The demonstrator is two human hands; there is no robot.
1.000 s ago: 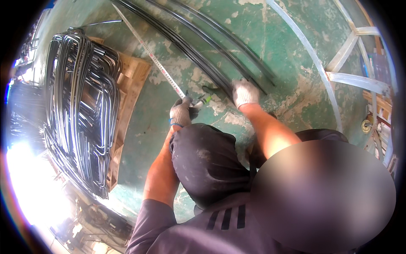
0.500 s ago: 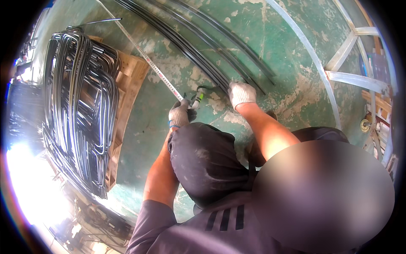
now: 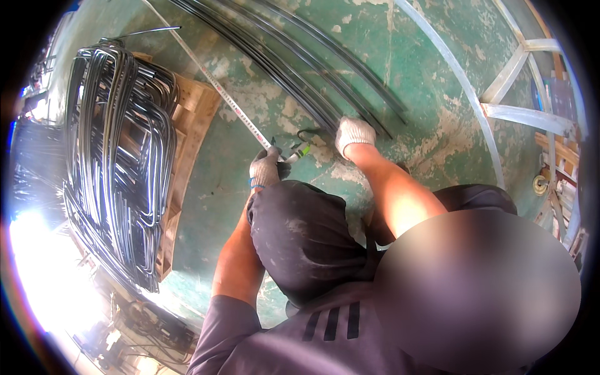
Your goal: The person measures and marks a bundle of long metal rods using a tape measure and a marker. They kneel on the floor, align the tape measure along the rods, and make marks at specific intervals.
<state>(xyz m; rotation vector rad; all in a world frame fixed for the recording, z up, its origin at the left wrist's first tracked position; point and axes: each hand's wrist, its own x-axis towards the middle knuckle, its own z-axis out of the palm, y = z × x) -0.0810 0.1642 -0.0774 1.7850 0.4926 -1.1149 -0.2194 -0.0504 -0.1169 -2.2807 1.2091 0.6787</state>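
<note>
My left hand (image 3: 265,169), in a grey-white glove, is closed on a tape measure. Its case, with a bright green part (image 3: 304,151), pokes out to the right of the fingers, and a black strap curls beyond it. From this hand the white tape blade (image 3: 232,106) stretches out straight to the upper left. My right hand (image 3: 355,134), gloved in off-white, is closed over the near ends of several long dark metal tubes (image 3: 275,76) on the floor. Its fingertips are hidden beneath the glove's back. Further tubes (image 3: 350,62) lie loosely to the right of that group.
To the left, a pile of bent, shiny metal tubes (image 3: 112,144) rests on a wooden pallet (image 3: 195,115). A pale metal frame (image 3: 465,81) curves along the right. The green floor (image 3: 431,81) has worn patches. My bent knee (image 3: 300,231) is between my arms.
The tape measure's case has tipped over to the right in my left hand. My right hand has shifted slightly up and left at the tube ends.
</note>
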